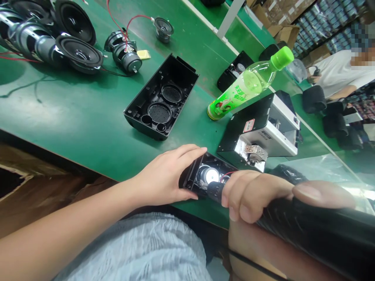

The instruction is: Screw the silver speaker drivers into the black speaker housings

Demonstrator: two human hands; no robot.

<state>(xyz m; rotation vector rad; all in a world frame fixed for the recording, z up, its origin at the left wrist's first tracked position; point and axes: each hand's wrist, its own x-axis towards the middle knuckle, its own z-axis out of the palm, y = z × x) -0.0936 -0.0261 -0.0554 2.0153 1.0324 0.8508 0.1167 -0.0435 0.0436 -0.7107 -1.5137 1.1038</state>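
Note:
My left hand [168, 175] grips the near-left end of a black speaker housing [191, 182], thumb on one side and fingers on the other. Inside this housing sits a speaker driver [211, 175] with a bright round back, and a red wire shows beside it. Wrapped around a black electric screwdriver [331, 230] is my right hand [258, 193]. The screwdriver's dark nose points into the housing, close to the driver; its bit tip cannot be made out. My right fingers hide the housing's far end.
Beyond my left hand lies another open black housing [146, 103] with two round grilles. Loose speaker drivers [79, 52] with wires crowd the upper left. A green-capped bottle [249, 86] stands behind a black-and-silver screw feeder [258, 128]. A person [336, 74] sits across, at right.

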